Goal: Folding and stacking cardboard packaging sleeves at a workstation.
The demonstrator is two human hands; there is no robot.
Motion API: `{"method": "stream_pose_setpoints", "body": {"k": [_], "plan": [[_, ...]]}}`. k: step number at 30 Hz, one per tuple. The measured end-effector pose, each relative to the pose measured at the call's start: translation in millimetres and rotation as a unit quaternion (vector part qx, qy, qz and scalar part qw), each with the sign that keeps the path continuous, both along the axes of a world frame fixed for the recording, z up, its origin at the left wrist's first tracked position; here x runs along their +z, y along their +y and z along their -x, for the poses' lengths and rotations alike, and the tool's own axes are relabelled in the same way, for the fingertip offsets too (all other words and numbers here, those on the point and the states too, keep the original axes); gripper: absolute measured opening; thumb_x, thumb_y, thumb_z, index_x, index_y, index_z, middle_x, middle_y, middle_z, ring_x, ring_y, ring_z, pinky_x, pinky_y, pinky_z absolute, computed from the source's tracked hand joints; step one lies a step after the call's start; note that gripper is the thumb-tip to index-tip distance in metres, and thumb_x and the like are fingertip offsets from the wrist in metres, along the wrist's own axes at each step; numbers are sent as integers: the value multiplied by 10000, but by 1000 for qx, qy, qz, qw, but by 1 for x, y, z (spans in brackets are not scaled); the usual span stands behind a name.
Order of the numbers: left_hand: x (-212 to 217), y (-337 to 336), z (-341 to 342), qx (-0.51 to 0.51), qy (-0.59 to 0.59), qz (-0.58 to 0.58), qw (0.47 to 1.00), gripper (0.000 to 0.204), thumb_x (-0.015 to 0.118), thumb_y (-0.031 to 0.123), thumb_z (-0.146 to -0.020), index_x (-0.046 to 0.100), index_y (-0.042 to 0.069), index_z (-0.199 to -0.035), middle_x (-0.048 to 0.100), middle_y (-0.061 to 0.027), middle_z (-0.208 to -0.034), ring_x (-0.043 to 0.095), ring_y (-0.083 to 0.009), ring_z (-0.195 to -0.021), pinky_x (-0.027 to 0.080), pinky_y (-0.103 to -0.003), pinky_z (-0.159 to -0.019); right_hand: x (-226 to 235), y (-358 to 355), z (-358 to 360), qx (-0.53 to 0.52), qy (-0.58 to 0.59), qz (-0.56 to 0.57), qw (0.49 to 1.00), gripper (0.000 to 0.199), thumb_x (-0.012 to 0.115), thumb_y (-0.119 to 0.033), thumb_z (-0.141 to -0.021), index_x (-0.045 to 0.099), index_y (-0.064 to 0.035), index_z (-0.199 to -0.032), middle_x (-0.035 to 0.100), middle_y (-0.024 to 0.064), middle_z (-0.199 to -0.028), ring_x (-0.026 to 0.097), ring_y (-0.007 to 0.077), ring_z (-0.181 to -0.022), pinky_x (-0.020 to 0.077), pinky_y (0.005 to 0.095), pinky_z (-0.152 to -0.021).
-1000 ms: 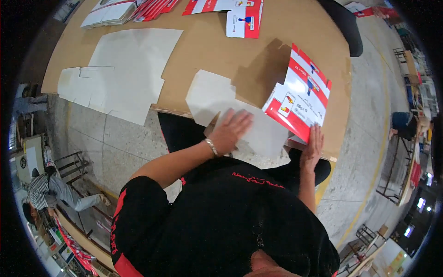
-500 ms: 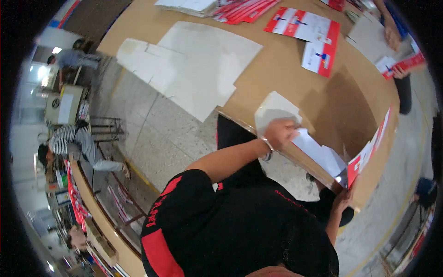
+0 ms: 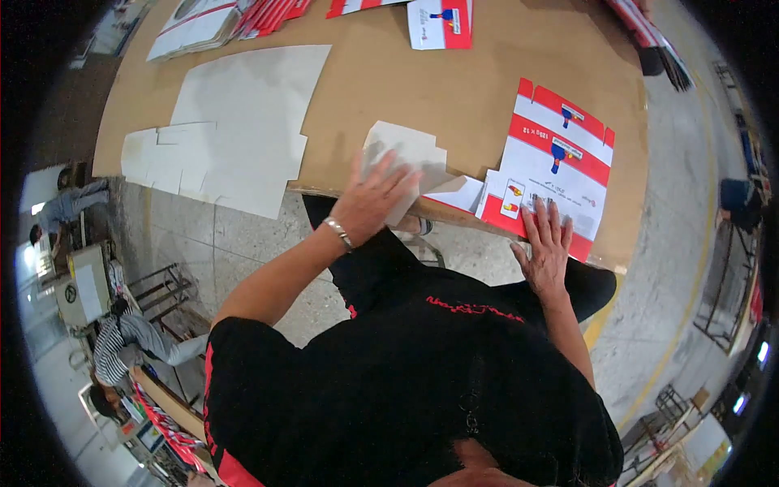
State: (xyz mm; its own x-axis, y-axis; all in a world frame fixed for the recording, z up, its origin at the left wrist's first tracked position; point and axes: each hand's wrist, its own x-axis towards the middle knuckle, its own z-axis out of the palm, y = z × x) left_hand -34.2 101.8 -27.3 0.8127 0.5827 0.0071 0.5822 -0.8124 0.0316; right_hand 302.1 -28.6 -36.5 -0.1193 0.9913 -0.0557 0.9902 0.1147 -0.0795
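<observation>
A red-and-white printed carton blank (image 3: 560, 174) lies flat near the table's front edge. My right hand (image 3: 548, 247) rests on its near edge, fingers spread and pointing away from me. Farther left, my left hand (image 3: 377, 199) lies with fingers stretched out on a plain greyish cardboard piece (image 3: 406, 146). A white flap (image 3: 462, 195) shows between that piece and the printed blank; whether they are all one sheet I cannot tell. Neither hand grips anything. To the left, a large plain pale cardboard sheet (image 3: 251, 105) with cut tabs lies partly over the table edge.
The brown table (image 3: 365, 89) curves around in front of me. Stacked printed cartons (image 3: 195, 28) sit at its far left, with another red-and-white blank (image 3: 438, 24) at the far side. A person in a striped top (image 3: 118, 345) is at the left, beyond a metal stand (image 3: 166, 292).
The printed blank, raised on edge at the right before, now lies flat. My right hand has moved from its edge onto its face. My left hand's fingers have spread out flat. The view has shifted.
</observation>
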Motion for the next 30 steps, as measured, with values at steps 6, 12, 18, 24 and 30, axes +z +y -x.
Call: {"method": "stream_pose_setpoints", "body": {"k": [6, 12, 18, 24, 30], "plan": [[4, 23, 13, 201, -190, 255, 927, 802, 731, 278, -786, 317, 80, -1444, 651, -103, -1104, 543, -245, -1175, 234, -477, -1116, -9, -8, 4, -35, -6, -5, 999, 667, 556, -457, -874, 357, -193, -1454, 257, 73, -1541, 168, 291, -1440, 70, 544, -1142], [-47, 12, -35, 295, -673, 291, 613, 853, 745, 56, -782, 190, -10, -1426, 429, -155, -1356, 471, -223, -1191, 356, -354, -1034, -11, -8, 12, -46, 11, -22, 999, 641, 547, -438, -880, 363, -211, -1451, 272, 60, -1536, 200, 290, -1428, 69, 539, -1142], [-65, 15, -79, 280, -691, 233, 624, 328, 553, 62, -926, 486, -48, -1228, 654, -131, -1011, 627, -192, -915, 476, -344, -856, -14, -8, 8, -52, 0, -24, 998, 602, 598, -274, -866, 390, -229, -1430, 322, 34, -1508, 247, 278, -1407, 116, 549, -1137], [-56, 18, -82, 47, -429, 130, 893, 604, 473, -6, -837, 345, 29, -1426, 343, -184, -1478, 361, -365, -1346, 295, -475, -1086, -10, -4, 8, -68, 13, -35, 997, 564, 571, -269, -889, 392, -235, -1423, 355, 11, -1485, 290, 263, -1384, 173, 596, -1105], [-54, 9, -82, -45, -185, 38, 981, 584, 528, 169, -857, 387, 130, -1423, 276, -150, -1518, 218, -384, -1408, 167, -666, -1062, -15, -2, 12, -85, 27, -61, 994, 569, 576, -266, -891, 385, -234, -1425, 358, 17, -1483, 306, 262, -1377, 218, 622, -1078]]}}
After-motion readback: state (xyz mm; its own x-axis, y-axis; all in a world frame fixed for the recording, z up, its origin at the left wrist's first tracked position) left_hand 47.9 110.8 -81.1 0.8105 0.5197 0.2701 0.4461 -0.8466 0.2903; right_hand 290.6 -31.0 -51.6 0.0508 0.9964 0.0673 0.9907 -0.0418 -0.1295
